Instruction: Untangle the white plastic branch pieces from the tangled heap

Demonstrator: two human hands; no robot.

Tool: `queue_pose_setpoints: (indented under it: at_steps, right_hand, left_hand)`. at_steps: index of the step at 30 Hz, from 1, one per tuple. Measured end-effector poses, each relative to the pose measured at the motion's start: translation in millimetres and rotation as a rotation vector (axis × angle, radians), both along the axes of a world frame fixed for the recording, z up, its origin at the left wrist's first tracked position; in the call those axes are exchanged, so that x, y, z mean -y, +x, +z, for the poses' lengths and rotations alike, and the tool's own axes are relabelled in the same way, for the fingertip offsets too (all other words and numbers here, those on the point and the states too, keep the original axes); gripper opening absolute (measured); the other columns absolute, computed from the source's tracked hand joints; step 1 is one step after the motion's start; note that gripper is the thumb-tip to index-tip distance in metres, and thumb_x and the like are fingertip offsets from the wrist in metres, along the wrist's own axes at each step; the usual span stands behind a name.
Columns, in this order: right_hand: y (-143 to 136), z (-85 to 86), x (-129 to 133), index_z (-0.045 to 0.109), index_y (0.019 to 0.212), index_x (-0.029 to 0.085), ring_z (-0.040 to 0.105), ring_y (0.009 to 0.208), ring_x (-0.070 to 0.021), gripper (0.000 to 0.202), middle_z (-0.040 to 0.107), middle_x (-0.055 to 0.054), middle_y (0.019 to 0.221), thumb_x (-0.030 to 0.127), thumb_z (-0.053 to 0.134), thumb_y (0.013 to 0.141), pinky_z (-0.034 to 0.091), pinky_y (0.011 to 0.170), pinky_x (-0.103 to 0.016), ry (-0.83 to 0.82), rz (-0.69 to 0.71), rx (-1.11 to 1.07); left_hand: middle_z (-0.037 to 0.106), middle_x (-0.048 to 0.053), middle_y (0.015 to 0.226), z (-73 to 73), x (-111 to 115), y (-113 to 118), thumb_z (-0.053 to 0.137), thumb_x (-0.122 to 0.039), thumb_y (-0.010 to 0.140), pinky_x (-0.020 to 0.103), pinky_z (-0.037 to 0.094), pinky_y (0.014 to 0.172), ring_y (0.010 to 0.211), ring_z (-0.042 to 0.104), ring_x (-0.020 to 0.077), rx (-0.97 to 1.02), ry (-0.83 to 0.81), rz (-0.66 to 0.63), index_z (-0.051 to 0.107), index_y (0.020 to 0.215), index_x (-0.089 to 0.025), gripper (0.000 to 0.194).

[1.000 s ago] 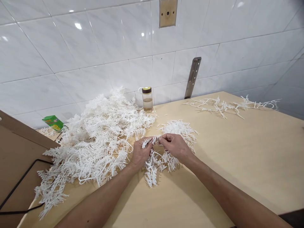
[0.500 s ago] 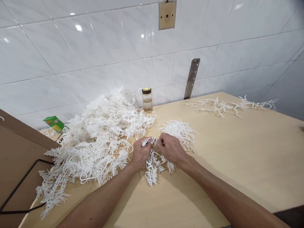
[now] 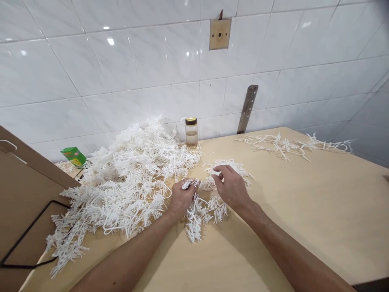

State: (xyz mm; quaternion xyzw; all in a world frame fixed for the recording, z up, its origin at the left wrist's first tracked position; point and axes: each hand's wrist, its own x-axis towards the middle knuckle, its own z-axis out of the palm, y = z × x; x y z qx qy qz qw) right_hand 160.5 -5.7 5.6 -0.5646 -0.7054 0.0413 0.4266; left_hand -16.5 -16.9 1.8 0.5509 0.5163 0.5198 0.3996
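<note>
While a white sprig [image 3: 185, 185] was over the tabletop [image 3: 304, 198], the left hand [image 3: 179, 198] had its grip closed on it, and some poked out by the thumb. Near it, the right hand [image 3: 231, 187] was over a small pile [image 3: 243, 172], its grip partly open, with nothing seen in the gap. A big pile [image 3: 130, 174] sat to the left, a bottle [image 3: 191, 134] stood at the back, and stems [image 3: 285, 145] lay far right.

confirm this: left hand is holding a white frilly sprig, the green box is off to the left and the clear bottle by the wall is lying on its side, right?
The clear bottle isn't on its side: the head view shows it standing upright by the wall. The left hand is holding a white frilly sprig, and the green box is off to the left.
</note>
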Motion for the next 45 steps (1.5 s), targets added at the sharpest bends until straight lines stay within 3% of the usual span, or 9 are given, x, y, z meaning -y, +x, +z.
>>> queue_pose_setpoints:
  at_steps: [5, 10, 16, 25, 31, 35, 41, 45]
  right_hand:
    - [-12.4, 3.2, 12.7, 0.062, 0.103, 0.018, 0.061, 0.068, -0.0143, 0.016, 0.065, -0.009, 0.105, 0.022, 0.05, 0.093, 0.05, 0.068, -0.029, 0.063, 0.251, 0.026]
    - [-16.0, 2.1, 14.0, 0.064, 0.103, 0.02, 0.065, 0.092, -0.0194, 0.015, 0.066, -0.009, 0.105, 0.022, 0.052, 0.094, 0.052, 0.078, -0.03, 0.069, 0.299, 0.132]
    - [-13.1, 0.0, 12.3, 0.063, 0.099, 0.019, 0.065, 0.078, -0.0162, 0.01, 0.068, -0.006, 0.096, 0.016, 0.058, 0.091, 0.051, 0.069, -0.027, 0.092, 0.344, 0.146]
    - [-14.7, -2.5, 13.1, 0.062, 0.085, 0.017, 0.061, 0.07, -0.0136, 0.015, 0.066, -0.004, 0.083, 0.017, 0.05, 0.095, 0.046, 0.066, -0.025, 0.134, 0.303, 0.14]
    - [-18.3, -4.6, 13.4, 0.062, 0.077, 0.017, 0.054, 0.06, -0.0113, 0.011, 0.064, -0.001, 0.074, 0.013, 0.055, 0.084, 0.041, 0.06, -0.024, 0.08, 0.239, 0.073]
    - [-23.4, -2.0, 16.0, 0.062, 0.068, 0.018, 0.052, 0.057, -0.012, 0.011, 0.063, -0.001, 0.067, 0.012, 0.056, 0.075, 0.04, 0.058, -0.025, -0.021, 0.185, 0.039]
    - [-21.9, 0.2, 9.0, 0.063, 0.064, 0.019, 0.057, 0.05, -0.0138, 0.011, 0.066, 0.0, 0.06, 0.02, 0.055, 0.071, 0.041, 0.047, -0.023, -0.407, 0.039, -0.238]
    - [-5.5, -3.7, -0.7, 0.063, 0.067, 0.019, 0.061, 0.052, -0.0159, 0.011, 0.066, -0.001, 0.059, 0.023, 0.056, 0.074, 0.045, 0.048, -0.025, -0.423, -0.065, -0.281]
  left_hand:
    - [0.059, -0.001, 0.052, 2.1, -1.3, 0.6, 0.071, -0.041, 0.072, 0.024, 0.038, 0.049, 0.048, 0.049, 0.0119, 0.012, -0.092, 0.021, 0.065, 0.064, -0.014, 0.029]
    - [0.059, -0.001, 0.053, 6.8, -0.1, 1.6, 0.073, -0.041, 0.069, 0.023, 0.037, 0.049, 0.049, 0.048, 0.0113, 0.019, -0.088, -0.002, 0.066, 0.063, -0.014, 0.029]
    - [0.056, -0.001, 0.049, 11.3, 3.0, 0.1, 0.071, -0.037, 0.07, 0.023, 0.036, 0.045, 0.044, 0.046, 0.0108, 0.033, -0.208, -0.072, 0.064, 0.061, -0.013, 0.026]
    - [0.06, 0.001, 0.056, -1.3, -1.3, -2.1, 0.069, -0.041, 0.075, 0.023, 0.038, 0.049, 0.05, 0.05, 0.0121, -0.026, -0.11, -0.07, 0.068, 0.07, -0.013, 0.028]
    - [0.061, 0.001, 0.059, -2.7, -0.4, -0.3, 0.067, -0.036, 0.076, 0.023, 0.039, 0.053, 0.053, 0.049, 0.0119, -0.059, 0.01, -0.073, 0.069, 0.074, -0.013, 0.023]
    - [0.06, -0.001, 0.06, -4.2, 1.1, 1.6, 0.064, -0.027, 0.076, 0.022, 0.038, 0.052, 0.052, 0.048, 0.0104, -0.096, 0.032, -0.083, 0.068, 0.072, -0.014, 0.014]
    - [0.063, 0.0, 0.071, -2.7, 6.9, -0.4, 0.055, -0.019, 0.078, 0.02, 0.038, 0.051, 0.054, 0.049, 0.0096, -0.099, 0.127, -0.11, 0.067, 0.086, -0.015, 0.015]
    - [0.066, 0.002, 0.074, -2.3, 4.8, -3.0, 0.057, -0.02, 0.079, 0.023, 0.046, 0.062, 0.066, 0.058, 0.0136, -0.11, 0.192, -0.141, 0.069, 0.086, -0.016, 0.014]
